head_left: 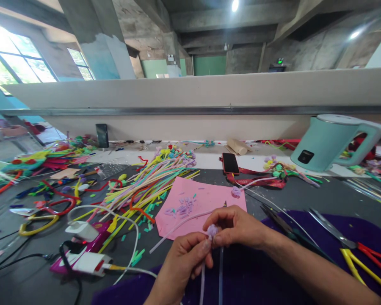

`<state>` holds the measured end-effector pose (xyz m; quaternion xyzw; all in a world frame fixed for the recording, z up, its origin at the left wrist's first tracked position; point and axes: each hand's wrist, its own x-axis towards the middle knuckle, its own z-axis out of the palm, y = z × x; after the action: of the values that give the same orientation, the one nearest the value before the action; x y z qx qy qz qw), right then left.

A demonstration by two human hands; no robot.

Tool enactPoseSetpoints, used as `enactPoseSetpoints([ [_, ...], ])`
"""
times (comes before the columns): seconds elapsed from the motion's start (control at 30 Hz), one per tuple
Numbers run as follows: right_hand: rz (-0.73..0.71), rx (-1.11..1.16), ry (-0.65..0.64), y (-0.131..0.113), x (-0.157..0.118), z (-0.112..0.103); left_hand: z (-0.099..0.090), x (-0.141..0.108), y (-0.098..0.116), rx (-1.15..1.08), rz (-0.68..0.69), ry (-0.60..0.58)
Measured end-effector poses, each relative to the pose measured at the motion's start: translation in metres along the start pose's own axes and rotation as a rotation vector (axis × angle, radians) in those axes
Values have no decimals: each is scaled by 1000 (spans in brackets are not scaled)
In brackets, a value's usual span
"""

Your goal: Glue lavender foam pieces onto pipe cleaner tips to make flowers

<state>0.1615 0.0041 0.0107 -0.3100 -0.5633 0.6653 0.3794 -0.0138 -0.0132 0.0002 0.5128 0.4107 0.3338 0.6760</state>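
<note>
Between my two hands, above the near edge of the pink sheet point(209, 199), is a small lilac pipe-cleaner flower point(212, 231). My left hand point(187, 256) pinches it from below and the left with thumb and fingers. On its other side, my right hand point(238, 226) grips it between thumb and index finger. Pale stems hang beneath the hands; where they join the flower is hidden by my fingers. Short lilac pipe-cleaner pieces point(186, 206) lie scattered on the sheet. A second lilac flower point(236, 192) with a long stem rests at the sheet's right edge.
Pipe-cleaner stems point(152, 180) pile up at the left. Pliers point(277, 221) and scissors point(349, 243) lie right, on dark purple cloth. More scissors point(40, 221) and a power strip point(97, 239) with cables sit left. A phone point(230, 163) and a kettle point(328, 144) stand behind.
</note>
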Motion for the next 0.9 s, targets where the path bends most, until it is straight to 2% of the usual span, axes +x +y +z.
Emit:
enactPoseSetpoints([
  [0.23,-4,29,-51,7,0,-6,-3,2,-1,33,-22,-55],
  [0.4,-37,40,-71,8,1,-6,-4,1,-2,-25,-16,-80],
  [0.6,-26,-1,-31,9,1,-6,0,-1,-3,-100,-48,-35],
  [0.9,-34,-20,-30,12,1,-6,0,1,-3,-40,-51,-25],
])
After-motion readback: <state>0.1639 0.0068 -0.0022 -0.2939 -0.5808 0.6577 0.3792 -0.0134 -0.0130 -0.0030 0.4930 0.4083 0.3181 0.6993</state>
